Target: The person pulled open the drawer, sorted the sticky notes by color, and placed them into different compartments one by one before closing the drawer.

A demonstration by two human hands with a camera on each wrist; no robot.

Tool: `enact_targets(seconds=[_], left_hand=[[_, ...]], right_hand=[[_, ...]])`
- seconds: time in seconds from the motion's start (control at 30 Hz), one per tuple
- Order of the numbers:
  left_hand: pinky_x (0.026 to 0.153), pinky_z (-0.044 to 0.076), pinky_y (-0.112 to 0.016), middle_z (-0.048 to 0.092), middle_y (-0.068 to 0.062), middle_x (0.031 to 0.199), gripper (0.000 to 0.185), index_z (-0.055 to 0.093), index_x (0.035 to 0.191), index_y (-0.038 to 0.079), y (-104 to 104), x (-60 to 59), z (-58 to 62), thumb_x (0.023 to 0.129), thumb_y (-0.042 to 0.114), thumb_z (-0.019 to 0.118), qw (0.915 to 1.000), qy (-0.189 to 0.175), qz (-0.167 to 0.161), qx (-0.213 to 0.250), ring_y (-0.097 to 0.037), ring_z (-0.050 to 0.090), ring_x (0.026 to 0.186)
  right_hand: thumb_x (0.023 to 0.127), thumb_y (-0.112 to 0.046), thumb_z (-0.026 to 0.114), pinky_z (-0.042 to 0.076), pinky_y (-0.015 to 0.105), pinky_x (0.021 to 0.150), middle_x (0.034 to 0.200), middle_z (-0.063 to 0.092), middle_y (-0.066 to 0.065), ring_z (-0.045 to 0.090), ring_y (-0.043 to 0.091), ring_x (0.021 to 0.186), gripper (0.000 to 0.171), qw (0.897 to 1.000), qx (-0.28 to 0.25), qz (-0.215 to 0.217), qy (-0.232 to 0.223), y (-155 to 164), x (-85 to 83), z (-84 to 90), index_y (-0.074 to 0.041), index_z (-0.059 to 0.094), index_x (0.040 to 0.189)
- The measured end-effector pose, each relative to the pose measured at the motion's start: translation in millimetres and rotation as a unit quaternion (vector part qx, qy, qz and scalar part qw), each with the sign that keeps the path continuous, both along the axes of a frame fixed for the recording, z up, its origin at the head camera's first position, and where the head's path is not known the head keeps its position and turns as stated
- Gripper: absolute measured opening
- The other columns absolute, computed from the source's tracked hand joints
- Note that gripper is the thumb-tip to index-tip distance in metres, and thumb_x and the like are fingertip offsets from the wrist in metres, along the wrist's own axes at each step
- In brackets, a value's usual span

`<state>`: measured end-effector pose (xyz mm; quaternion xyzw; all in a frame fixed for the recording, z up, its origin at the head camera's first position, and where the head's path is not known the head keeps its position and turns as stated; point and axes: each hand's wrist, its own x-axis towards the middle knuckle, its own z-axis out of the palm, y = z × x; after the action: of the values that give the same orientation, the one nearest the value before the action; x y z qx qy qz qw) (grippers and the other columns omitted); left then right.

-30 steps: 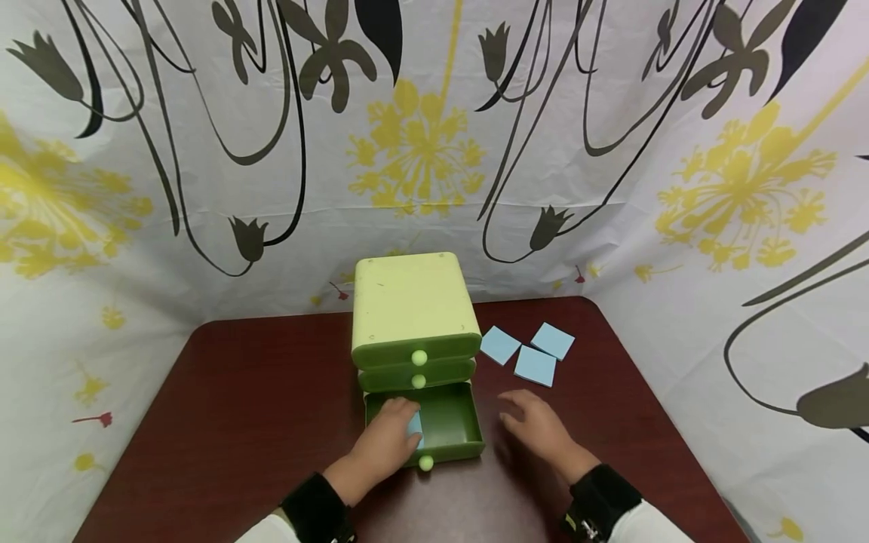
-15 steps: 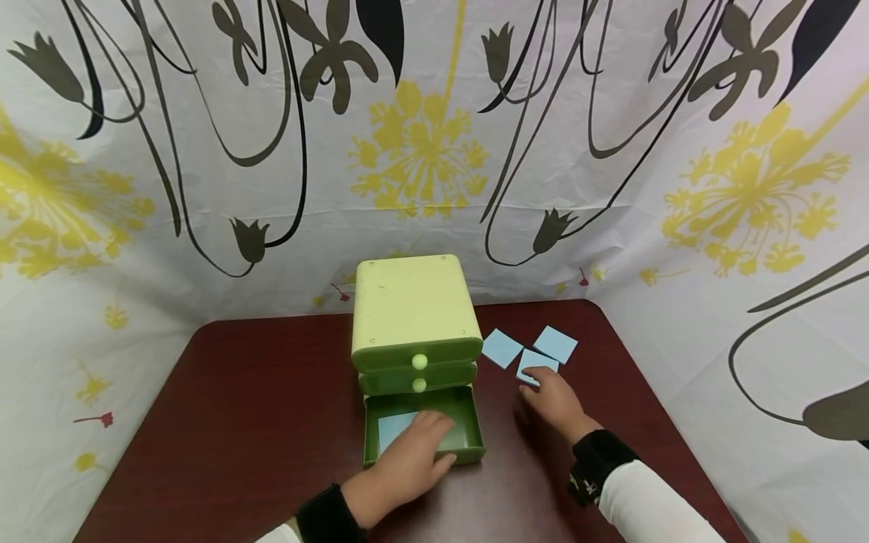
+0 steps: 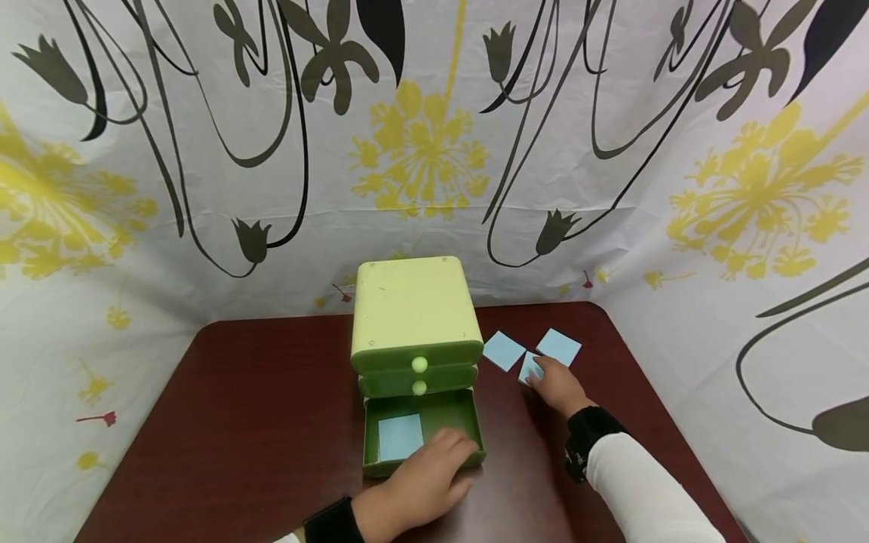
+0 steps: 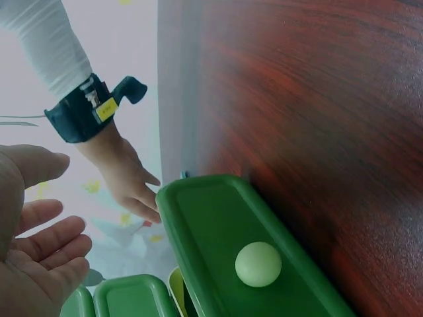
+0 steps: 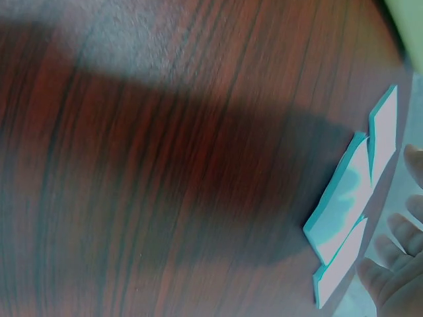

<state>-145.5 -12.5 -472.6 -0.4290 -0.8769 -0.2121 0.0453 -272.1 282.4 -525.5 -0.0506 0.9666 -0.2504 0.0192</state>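
A pale-yellow chest with green drawers (image 3: pixel 414 302) stands on the table, its bottom drawer (image 3: pixel 444 411) pulled out. Inside, on the left, lies a light-blue sticky note pad (image 3: pixel 399 437). Above the drawer's front edge is my left hand (image 3: pixel 426 483), holding nothing; its fingers are loosely bent in the left wrist view, beside the green drawer front (image 4: pixel 205 224). To the right of the chest, my right hand (image 3: pixel 562 388) reaches over the nearest of three blue sticky note pads (image 3: pixel 529 367), partly covering it. In the right wrist view a gap shows between its fingers (image 5: pixel 403 231) and that pad (image 5: pixel 340 205).
Two more sticky note pads lie behind the right hand, one at the left (image 3: pixel 504 351) and one at the right (image 3: pixel 559 347). The dark red wooden table (image 3: pixel 265 422) ends at a flower-patterned curtain (image 3: pixel 305 173) behind and at the sides.
My left hand has left the pad in the drawer and moved right and toward me, uncovering it. My right hand has moved forward and right from beside the drawer to the nearest loose pad.
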Motion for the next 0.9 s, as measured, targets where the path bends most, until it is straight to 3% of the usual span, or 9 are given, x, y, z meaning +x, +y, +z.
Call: enact_targets(seconds=[0.33,0.53,0.9], left_hand=[[0.095,0.046,-0.025,0.058,-0.001,0.118,0.034,0.06,0.122,0.007,1,6.4,0.9,0.091,0.019,0.067,0.9998,0.012,-0.014,-0.012,-0.014,0.052,0.112],[0.093,0.046,-0.023,0.057,-0.001,0.118,0.034,0.06,0.122,0.008,0,7.4,1.0,0.092,0.021,0.067,0.9997,0.017,-0.016,-0.008,-0.013,0.051,0.111],[0.091,0.047,-0.023,0.056,0.0,0.115,0.031,0.06,0.119,0.008,-3,7.7,-4.0,0.091,0.019,0.066,0.9999,0.004,-0.014,-0.002,-0.013,0.051,0.108]], right_hand=[[0.095,-0.016,0.06,0.037,0.058,0.104,0.142,0.038,0.034,0.036,0.05,0.13,0.054,0.998,0.065,-0.002,-0.019,3,-6.6,-12.1,0.012,0.042,0.138],[0.094,-0.016,0.061,0.037,0.059,0.103,0.142,0.039,0.034,0.037,0.05,0.13,0.054,0.997,0.073,-0.005,-0.033,4,-7.4,-19.8,0.011,0.042,0.138],[0.094,-0.015,0.062,0.037,0.058,0.103,0.141,0.037,0.036,0.034,0.051,0.131,0.052,0.996,0.089,-0.004,-0.015,2,-11.2,-21.3,0.011,0.045,0.136]])
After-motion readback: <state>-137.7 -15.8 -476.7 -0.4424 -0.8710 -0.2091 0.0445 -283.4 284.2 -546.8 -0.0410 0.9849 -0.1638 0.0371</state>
